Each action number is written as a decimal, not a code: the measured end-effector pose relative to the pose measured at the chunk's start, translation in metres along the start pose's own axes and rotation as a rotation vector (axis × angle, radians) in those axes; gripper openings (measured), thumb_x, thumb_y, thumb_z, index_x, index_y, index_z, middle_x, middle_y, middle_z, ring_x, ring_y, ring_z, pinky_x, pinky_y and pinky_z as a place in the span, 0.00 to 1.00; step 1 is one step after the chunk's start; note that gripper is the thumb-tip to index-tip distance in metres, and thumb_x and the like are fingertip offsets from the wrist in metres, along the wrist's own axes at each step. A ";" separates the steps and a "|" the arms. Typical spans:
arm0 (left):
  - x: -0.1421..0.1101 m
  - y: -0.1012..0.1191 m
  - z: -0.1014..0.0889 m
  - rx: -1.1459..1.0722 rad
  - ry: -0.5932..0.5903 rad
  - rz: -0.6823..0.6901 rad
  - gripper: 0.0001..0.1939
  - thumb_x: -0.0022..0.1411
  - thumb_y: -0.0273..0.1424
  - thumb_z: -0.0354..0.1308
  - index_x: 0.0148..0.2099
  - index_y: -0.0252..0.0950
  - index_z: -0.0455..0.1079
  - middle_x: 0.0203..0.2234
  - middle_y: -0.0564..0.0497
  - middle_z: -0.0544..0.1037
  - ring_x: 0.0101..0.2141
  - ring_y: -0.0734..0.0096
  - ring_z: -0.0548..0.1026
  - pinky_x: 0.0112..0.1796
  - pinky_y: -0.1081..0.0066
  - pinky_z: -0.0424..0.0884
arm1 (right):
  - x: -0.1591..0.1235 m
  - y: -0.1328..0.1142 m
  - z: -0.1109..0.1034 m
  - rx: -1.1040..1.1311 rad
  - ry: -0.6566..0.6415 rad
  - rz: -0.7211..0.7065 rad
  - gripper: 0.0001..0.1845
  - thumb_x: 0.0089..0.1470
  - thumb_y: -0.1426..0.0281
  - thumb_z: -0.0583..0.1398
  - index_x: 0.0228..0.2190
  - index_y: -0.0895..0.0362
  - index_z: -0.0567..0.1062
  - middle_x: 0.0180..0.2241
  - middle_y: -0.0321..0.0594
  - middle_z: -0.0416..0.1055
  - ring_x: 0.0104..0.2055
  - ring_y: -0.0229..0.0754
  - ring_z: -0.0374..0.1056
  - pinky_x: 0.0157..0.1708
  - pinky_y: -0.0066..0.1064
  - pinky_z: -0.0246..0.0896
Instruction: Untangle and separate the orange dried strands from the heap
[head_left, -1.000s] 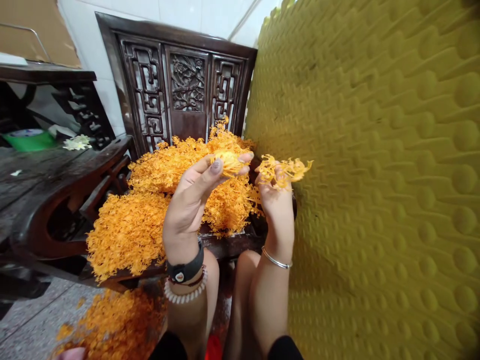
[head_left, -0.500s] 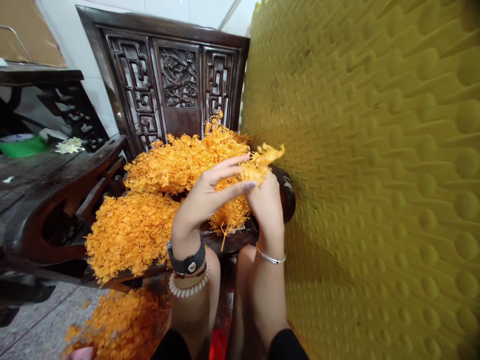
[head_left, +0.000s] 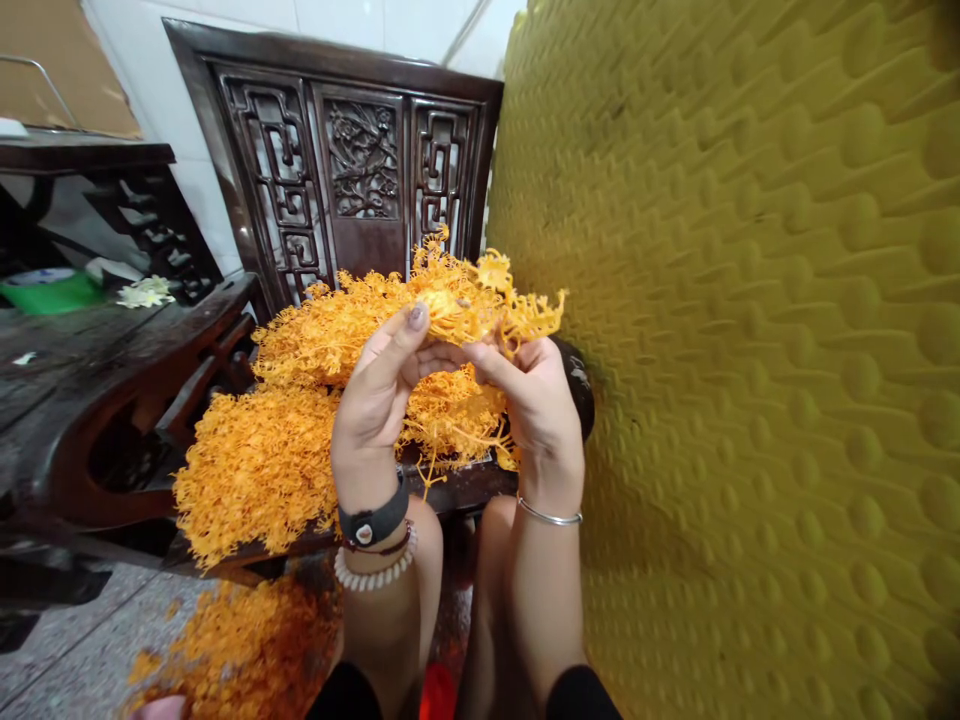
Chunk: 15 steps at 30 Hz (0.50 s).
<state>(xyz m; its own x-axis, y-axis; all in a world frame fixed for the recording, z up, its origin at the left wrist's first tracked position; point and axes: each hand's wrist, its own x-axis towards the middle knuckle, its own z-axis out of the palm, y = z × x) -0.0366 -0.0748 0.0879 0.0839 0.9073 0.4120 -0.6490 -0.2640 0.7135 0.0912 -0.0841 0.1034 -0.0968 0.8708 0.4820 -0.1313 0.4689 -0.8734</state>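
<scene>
Between my two hands is an orange plastic flower piece [head_left: 457, 315] with thin, branching, curled tips. My left hand [head_left: 382, 385] pinches its left side, thumb on top. On its right side, my right hand [head_left: 536, 395] grips it with thumb and fingers, partly hidden behind the palm. Just beyond and below lies a large heap of similar orange pieces [head_left: 300, 340] on the dark wooden seat [head_left: 465, 490]. A second mound [head_left: 255, 470] spreads to the left at the seat's front. One loose branched stem [head_left: 429, 480] hangs over the seat edge.
More orange pieces [head_left: 247, 640] lie on the floor at lower left. A yellow textured foam mat [head_left: 750, 350] stands upright along the right. Behind is a carved wooden chair back [head_left: 364, 165]. At left, a wooden table [head_left: 45, 370] holds a green bowl [head_left: 52, 292] and pale flowers [head_left: 146, 292].
My left hand has turned and drawn back, its thumb now on top of the orange piece. The piece is spread out between both hands, and my right hand has rotated to show its thumb.
</scene>
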 end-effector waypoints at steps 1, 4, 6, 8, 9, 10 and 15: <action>0.000 0.000 0.000 -0.004 0.012 -0.004 0.13 0.53 0.41 0.62 0.35 0.38 0.71 0.30 0.51 0.79 0.40 0.65 0.77 0.41 0.69 0.74 | 0.001 0.000 0.003 -0.015 0.038 -0.013 0.13 0.43 0.61 0.65 0.23 0.55 0.70 0.22 0.34 0.66 0.26 0.35 0.64 0.32 0.31 0.66; -0.001 0.001 0.001 -0.025 0.106 0.035 0.11 0.52 0.39 0.63 0.35 0.40 0.71 0.31 0.54 0.78 0.39 0.69 0.77 0.40 0.71 0.74 | 0.001 0.004 0.007 -0.044 0.150 -0.080 0.13 0.45 0.59 0.63 0.30 0.53 0.71 0.26 0.37 0.68 0.28 0.37 0.65 0.29 0.31 0.64; -0.001 0.003 0.002 -0.008 0.178 0.086 0.10 0.53 0.39 0.62 0.35 0.40 0.71 0.32 0.54 0.78 0.39 0.71 0.77 0.39 0.73 0.74 | 0.000 0.008 0.006 -0.091 0.199 -0.125 0.18 0.45 0.56 0.61 0.37 0.51 0.71 0.32 0.40 0.70 0.31 0.39 0.67 0.30 0.32 0.64; 0.000 0.005 0.001 0.030 0.214 0.136 0.11 0.56 0.42 0.59 0.36 0.40 0.71 0.35 0.52 0.78 0.40 0.70 0.76 0.38 0.73 0.73 | -0.002 0.012 0.003 -0.136 0.224 -0.144 0.22 0.45 0.53 0.59 0.41 0.49 0.69 0.38 0.42 0.71 0.33 0.40 0.67 0.31 0.34 0.63; 0.000 0.006 0.000 0.045 0.223 0.160 0.12 0.57 0.43 0.58 0.37 0.40 0.71 0.36 0.52 0.78 0.41 0.69 0.76 0.39 0.73 0.73 | -0.003 0.013 0.001 -0.142 0.240 -0.146 0.23 0.45 0.53 0.58 0.43 0.49 0.68 0.39 0.42 0.71 0.33 0.41 0.66 0.30 0.34 0.62; 0.000 0.007 0.000 0.054 0.229 0.181 0.13 0.57 0.43 0.57 0.37 0.40 0.71 0.37 0.51 0.79 0.42 0.69 0.76 0.39 0.73 0.72 | -0.004 0.013 0.000 -0.132 0.263 -0.141 0.23 0.45 0.53 0.57 0.43 0.49 0.68 0.37 0.41 0.71 0.31 0.40 0.65 0.29 0.33 0.60; -0.002 0.008 -0.001 0.077 0.253 0.238 0.11 0.58 0.41 0.58 0.36 0.39 0.72 0.35 0.53 0.79 0.42 0.69 0.76 0.40 0.73 0.72 | -0.004 0.004 -0.006 0.181 0.164 -0.012 0.15 0.42 0.56 0.62 0.29 0.52 0.69 0.15 0.25 0.45 0.15 0.30 0.39 0.17 0.28 0.40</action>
<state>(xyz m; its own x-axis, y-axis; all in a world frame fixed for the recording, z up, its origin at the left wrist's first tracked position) -0.0425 -0.0786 0.0924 -0.2590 0.8673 0.4251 -0.5680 -0.4927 0.6593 0.0965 -0.0851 0.0977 0.0648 0.8847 0.4617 -0.3075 0.4579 -0.8341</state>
